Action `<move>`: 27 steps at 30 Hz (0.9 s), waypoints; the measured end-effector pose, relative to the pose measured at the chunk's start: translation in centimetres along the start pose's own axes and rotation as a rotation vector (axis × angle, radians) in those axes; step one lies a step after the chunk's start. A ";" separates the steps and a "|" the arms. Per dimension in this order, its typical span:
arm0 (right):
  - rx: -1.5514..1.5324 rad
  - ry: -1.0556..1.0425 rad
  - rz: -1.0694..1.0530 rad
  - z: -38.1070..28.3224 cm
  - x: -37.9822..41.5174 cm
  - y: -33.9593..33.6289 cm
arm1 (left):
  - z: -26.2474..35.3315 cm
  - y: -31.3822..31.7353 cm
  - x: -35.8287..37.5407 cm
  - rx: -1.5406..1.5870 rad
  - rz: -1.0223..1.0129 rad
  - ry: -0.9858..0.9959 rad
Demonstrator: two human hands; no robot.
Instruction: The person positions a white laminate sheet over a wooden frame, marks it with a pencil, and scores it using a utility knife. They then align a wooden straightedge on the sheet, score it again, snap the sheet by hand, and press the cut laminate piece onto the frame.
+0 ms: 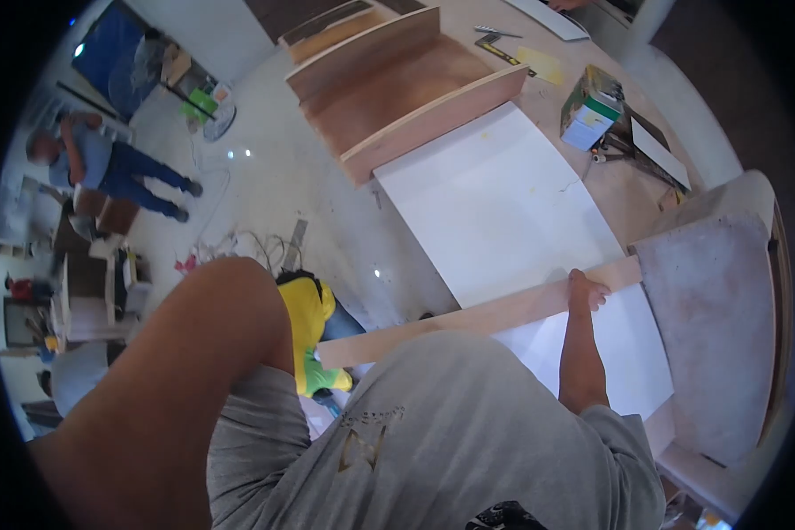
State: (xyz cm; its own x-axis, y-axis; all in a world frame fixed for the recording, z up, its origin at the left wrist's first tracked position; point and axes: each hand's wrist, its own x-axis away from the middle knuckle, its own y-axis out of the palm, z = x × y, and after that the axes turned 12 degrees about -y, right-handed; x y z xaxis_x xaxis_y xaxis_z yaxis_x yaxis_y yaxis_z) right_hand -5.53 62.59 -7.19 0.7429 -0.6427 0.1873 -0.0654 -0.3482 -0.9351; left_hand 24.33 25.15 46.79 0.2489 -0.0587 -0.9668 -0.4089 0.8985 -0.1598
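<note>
My right hand (586,290) is closed around the edge of a long pale wooden board (468,320), near its right end. The board lies slantwise across a white sheet (512,203), and its left end sticks out past the sheet's edge. A bent bare arm (185,362) fills the lower left; my left hand does not show. Beside the board's right end stands a curved-edged panel (707,327) with a greyish, smeared face. At the sheet's far end rests an open wooden frame (433,124) with raised sides.
A green and white box-shaped can (590,110), a square (501,55) and dark tools (645,150) lie on the table at the upper right. Yellow and green cloth (305,327) shows below the board's left end. A person (106,163) stands across the floor, with cables (256,243) nearer.
</note>
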 end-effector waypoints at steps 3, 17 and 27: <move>-0.078 -0.026 0.002 1.0 1.4 -1.2 | -1.5 2.2 -1.2 -0.100 -0.097 -0.008; -0.067 -0.054 0.006 0.9 1.9 -2.3 | -6.2 9.9 -1.6 0.343 -0.174 0.021; -0.087 -0.083 -0.028 1.1 1.8 -2.6 | -7.2 13.6 -1.3 0.354 0.137 0.123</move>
State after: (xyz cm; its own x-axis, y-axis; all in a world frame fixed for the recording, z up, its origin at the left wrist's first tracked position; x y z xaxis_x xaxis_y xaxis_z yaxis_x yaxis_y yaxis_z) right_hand -3.27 63.08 -4.74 0.7977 -0.5744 0.1836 -0.0989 -0.4249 -0.8998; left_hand 12.15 34.28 44.47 0.0969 0.0393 -0.9945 -0.0977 0.9948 0.0298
